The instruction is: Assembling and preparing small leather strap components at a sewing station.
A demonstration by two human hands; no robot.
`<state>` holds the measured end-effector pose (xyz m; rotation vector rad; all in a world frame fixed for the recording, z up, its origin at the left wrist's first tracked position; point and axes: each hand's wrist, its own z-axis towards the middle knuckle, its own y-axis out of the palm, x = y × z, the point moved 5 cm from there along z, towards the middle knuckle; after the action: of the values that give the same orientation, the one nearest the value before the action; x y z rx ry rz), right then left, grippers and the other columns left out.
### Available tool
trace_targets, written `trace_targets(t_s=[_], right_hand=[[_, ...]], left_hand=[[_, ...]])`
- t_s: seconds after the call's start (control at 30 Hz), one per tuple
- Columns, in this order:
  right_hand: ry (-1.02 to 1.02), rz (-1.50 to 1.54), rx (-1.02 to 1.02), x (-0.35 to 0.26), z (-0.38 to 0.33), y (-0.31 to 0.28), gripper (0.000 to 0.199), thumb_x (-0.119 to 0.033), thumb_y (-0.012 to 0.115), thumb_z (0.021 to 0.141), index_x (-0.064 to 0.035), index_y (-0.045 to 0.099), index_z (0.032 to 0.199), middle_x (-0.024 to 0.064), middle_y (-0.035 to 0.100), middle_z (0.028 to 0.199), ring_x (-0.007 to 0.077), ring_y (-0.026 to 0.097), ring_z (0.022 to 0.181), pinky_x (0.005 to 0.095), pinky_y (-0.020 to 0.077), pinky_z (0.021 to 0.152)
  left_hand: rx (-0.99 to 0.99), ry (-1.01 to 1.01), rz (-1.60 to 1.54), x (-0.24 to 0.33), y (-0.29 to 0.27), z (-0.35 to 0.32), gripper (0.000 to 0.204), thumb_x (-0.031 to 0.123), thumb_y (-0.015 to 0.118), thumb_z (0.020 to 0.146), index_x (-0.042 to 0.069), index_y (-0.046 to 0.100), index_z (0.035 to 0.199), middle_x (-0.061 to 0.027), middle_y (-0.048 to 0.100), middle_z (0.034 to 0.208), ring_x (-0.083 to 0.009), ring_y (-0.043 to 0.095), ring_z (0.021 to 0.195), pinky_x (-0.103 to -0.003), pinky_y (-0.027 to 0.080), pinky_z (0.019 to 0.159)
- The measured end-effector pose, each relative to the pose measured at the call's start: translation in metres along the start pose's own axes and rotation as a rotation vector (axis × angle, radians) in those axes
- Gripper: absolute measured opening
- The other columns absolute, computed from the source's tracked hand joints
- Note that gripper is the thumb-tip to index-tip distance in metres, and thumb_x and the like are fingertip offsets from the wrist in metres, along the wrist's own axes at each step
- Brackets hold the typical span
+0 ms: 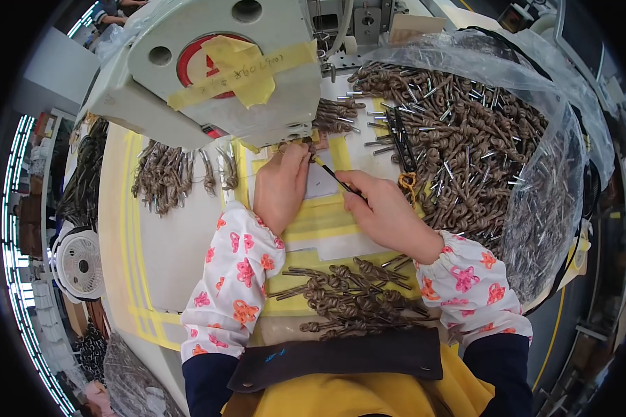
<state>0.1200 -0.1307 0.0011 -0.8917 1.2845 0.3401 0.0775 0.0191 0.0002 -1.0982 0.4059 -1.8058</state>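
Observation:
Under the head of a large industrial sewing machine [285, 104], my left hand [283, 184] is closed, its fingertips pressed together by the needle area. What they pinch is hidden; a small brown bit of cord shows beside them. From the right, my right hand [393, 212] grips a slim black tool with a yellow section [337, 179], its far end reaching to my left fingertips. The tool's exact kind is unclear. Knotted brown cords with metal tips [351, 295] lie in a loose heap on the table edge before me, below both hands.
A big pile of knotted cords [466, 139] spills from a clear plastic bag [546, 208] on the right, with black-handled scissors [401, 142] at its edge. A smaller bunch of cords [163, 174] lies left. A white fan [80, 264] stands beyond the table's left edge.

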Motion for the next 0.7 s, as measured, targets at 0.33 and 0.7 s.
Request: trace_targets(t_s=[0.33,0.7], right_hand=[[0.014,0.015,0.080,0.008,0.006,0.010,0.032,-0.003,0.050,0.084,0.0037,0.051,0.114,0.0142,0.060,0.075,0.0214,0.057,0.061,0.0321,0.0447,0.059],[-0.002,0.026,0.170,-0.003,0.010,0.012,0.025,0.001,0.049,0.082,0.0075,0.052,0.105,0.0294,0.060,0.085,0.0436,0.058,0.082,0.0455,0.0451,0.073]], left_hand=[[-0.106,0.067,0.192,-0.003,0.001,0.003,0.014,0.003,0.060,0.082,0.002,0.057,0.096,-0.0187,0.061,0.079,-0.0359,0.060,0.065,-0.039,0.048,0.054],[-0.076,0.063,0.290,0.005,-0.005,-0.010,0.029,0.006,0.056,0.082,0.008,0.057,0.111,-0.0141,0.061,0.069,-0.0320,0.057,0.055,-0.041,0.045,0.050]])
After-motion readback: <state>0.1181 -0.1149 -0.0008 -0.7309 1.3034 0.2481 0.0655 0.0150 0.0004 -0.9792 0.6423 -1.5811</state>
